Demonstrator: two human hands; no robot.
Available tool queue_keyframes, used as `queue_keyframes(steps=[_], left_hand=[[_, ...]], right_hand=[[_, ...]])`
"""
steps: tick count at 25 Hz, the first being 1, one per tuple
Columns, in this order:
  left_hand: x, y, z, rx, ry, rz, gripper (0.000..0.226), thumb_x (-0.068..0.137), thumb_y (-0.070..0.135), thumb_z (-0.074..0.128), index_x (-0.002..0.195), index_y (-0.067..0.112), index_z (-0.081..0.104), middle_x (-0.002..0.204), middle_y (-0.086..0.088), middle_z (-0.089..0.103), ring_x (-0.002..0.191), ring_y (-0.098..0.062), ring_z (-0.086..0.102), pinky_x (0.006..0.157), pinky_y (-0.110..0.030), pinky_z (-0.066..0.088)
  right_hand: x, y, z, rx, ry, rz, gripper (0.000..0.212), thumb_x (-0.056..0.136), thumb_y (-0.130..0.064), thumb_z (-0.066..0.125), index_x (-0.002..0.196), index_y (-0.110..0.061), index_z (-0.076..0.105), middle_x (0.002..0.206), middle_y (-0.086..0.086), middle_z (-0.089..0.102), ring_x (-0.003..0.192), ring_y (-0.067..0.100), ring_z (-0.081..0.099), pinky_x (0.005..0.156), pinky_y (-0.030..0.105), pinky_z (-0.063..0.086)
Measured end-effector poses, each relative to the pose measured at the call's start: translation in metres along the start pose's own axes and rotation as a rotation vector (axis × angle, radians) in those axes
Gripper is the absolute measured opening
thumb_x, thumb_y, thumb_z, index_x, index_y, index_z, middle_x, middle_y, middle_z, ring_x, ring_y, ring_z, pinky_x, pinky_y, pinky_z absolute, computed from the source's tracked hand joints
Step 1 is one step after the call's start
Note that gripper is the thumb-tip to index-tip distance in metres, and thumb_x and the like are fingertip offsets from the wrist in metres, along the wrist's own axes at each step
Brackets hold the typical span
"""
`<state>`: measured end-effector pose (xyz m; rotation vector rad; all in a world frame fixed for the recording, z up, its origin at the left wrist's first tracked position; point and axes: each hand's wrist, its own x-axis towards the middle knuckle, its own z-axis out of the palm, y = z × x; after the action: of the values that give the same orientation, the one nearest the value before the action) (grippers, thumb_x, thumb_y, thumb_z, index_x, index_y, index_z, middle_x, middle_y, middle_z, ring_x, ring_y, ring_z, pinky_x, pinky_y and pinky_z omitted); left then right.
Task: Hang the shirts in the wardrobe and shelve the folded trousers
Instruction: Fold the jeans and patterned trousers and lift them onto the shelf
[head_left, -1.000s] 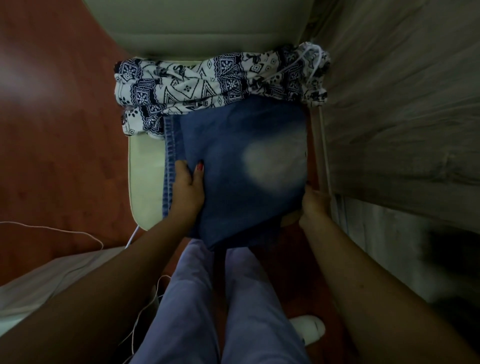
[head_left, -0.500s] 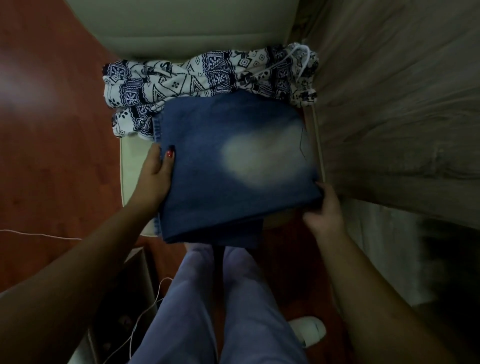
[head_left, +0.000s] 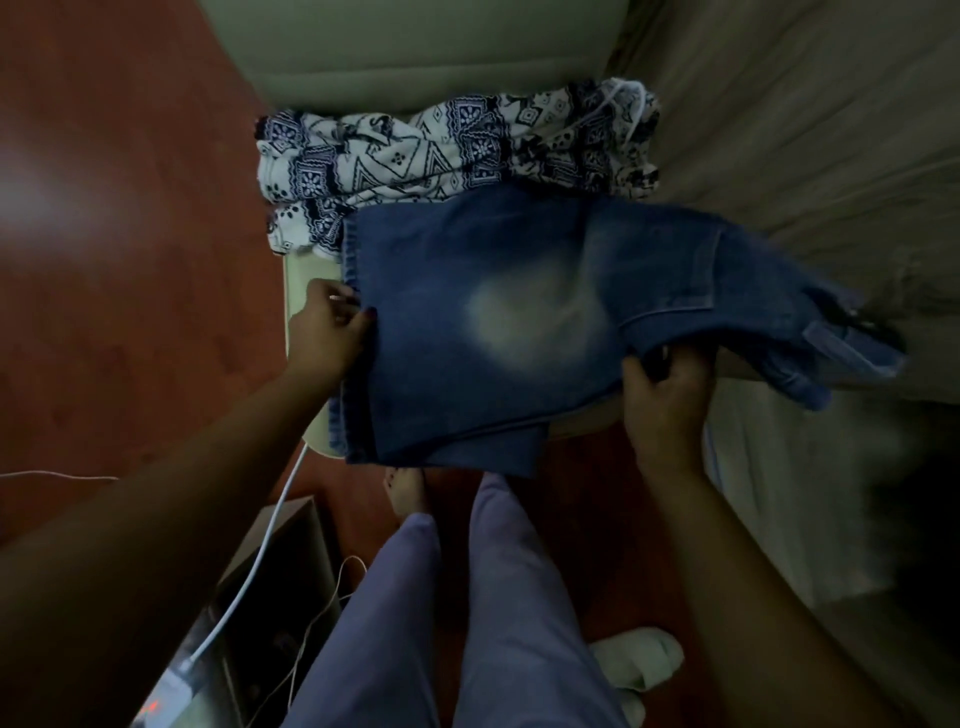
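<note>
Folded blue jeans (head_left: 498, 332) with a pale faded patch are held up over the front of a cream chair seat (head_left: 304, 275). My left hand (head_left: 327, 332) grips their left edge, thumb on top. My right hand (head_left: 662, 395) grips the lower right edge from underneath, and the waistband end droops past it to the right. Behind the jeans, a folded pair of white trousers with a dark blue pattern (head_left: 447, 150) lies on the seat against the chair back.
A grey wood-grain wardrobe panel (head_left: 810, 156) stands close on the right. The floor (head_left: 114, 260) is red-brown wood. A white cable (head_left: 260, 561) runs down to a small dark stand with a charger at lower left. My legs and a white slipper (head_left: 639, 665) are below.
The jeans have lifted off the seat and shifted right, their right end unfolding and hanging out. My left hand slid to their left edge; my right hand moved under the right side.
</note>
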<state>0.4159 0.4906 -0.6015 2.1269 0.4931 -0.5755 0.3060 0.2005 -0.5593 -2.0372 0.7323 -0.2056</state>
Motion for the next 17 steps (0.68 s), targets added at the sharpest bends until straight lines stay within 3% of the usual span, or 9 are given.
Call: queue_keyframes(steps=[2,4,5,7,9,11,14,15,17], left_hand=[[-0.003,0.012,-0.008,-0.123,0.038,0.035,0.012,0.092,0.027,0.057,0.096,0.018,0.049,0.095,0.001,0.06,0.087,-0.019,0.06,0.077,-0.038,0.054],[-0.007,0.031,-0.017,-0.424,-0.103,-0.072,0.019,0.099,0.034,0.044,0.097,0.018,0.053,0.092,0.002,0.064,0.08,-0.014,0.064,0.071,-0.028,0.055],[-0.009,0.039,-0.022,-0.577,-0.225,-0.158,0.031,0.1,0.041,0.036,0.103,0.016,0.055,0.096,0.0,0.066,0.081,-0.013,0.067,0.071,-0.026,0.057],[-0.008,0.043,-0.032,-0.698,-0.413,-0.278,0.063,0.096,0.06,0.02,0.118,0.013,0.057,0.111,-0.006,0.068,0.097,-0.019,0.068,0.079,-0.032,0.059],[-0.007,0.037,-0.039,-0.617,-0.483,-0.318,0.079,0.087,0.074,0.015,0.121,0.018,0.06,0.119,-0.006,0.067,0.107,-0.023,0.066,0.085,-0.041,0.057],[-0.009,0.027,-0.04,-0.515,-0.506,-0.31,0.076,0.081,0.078,0.029,0.122,0.023,0.06,0.118,-0.004,0.069,0.106,-0.022,0.067,0.085,-0.043,0.056],[-0.01,0.016,-0.035,-0.489,-0.475,-0.201,0.054,0.084,0.037,0.067,0.131,0.015,0.051,0.114,-0.004,0.071,0.097,-0.016,0.071,0.078,-0.038,0.06],[-0.011,0.015,-0.031,-0.503,-0.451,-0.174,0.051,0.084,0.02,0.069,0.131,0.012,0.051,0.113,-0.005,0.07,0.094,-0.016,0.072,0.075,-0.035,0.061],[-0.015,0.012,-0.025,-0.585,-0.434,-0.162,0.044,0.086,0.008,0.065,0.128,0.01,0.052,0.112,-0.006,0.07,0.092,-0.016,0.072,0.07,-0.032,0.06]], right_hand=[[-0.016,-0.005,0.013,-0.229,-0.07,-0.186,0.023,0.085,-0.019,0.054,0.089,0.0,0.066,0.088,0.019,0.069,0.081,0.031,0.064,0.076,0.041,0.051],[-0.03,-0.001,0.033,-0.469,-0.191,-0.435,0.02,0.086,-0.009,0.053,0.089,-0.004,0.072,0.084,0.019,0.073,0.074,0.028,0.069,0.075,0.029,0.047],[-0.036,-0.001,0.043,-0.599,-0.248,-0.526,0.029,0.09,-0.005,0.046,0.094,-0.009,0.074,0.089,0.012,0.074,0.078,0.023,0.069,0.075,0.02,0.044],[-0.032,0.005,0.059,-0.654,-0.413,-0.552,0.039,0.098,-0.006,0.033,0.122,-0.015,0.063,0.129,0.006,0.061,0.116,0.016,0.058,0.093,0.008,0.038],[-0.024,0.019,0.067,-0.563,-0.575,-0.579,0.035,0.094,-0.001,0.043,0.128,-0.003,0.052,0.151,0.013,0.034,0.139,0.026,0.034,0.113,0.028,0.029],[-0.022,0.025,0.067,-0.562,-0.643,-0.525,0.035,0.088,0.009,0.048,0.122,0.007,0.052,0.15,0.023,0.032,0.139,0.036,0.031,0.114,0.04,0.025],[-0.026,0.016,0.058,-0.484,-0.603,-0.489,0.047,0.082,0.017,0.047,0.127,0.005,0.051,0.145,0.02,0.042,0.137,0.032,0.037,0.114,0.033,0.027],[-0.029,0.013,0.051,-0.438,-0.548,-0.481,0.049,0.081,0.017,0.046,0.128,0.004,0.051,0.143,0.018,0.045,0.136,0.03,0.039,0.113,0.032,0.03],[-0.029,0.015,0.037,-0.349,-0.409,-0.494,0.045,0.085,0.008,0.043,0.128,0.003,0.053,0.141,0.011,0.048,0.133,0.024,0.044,0.11,0.031,0.035]])
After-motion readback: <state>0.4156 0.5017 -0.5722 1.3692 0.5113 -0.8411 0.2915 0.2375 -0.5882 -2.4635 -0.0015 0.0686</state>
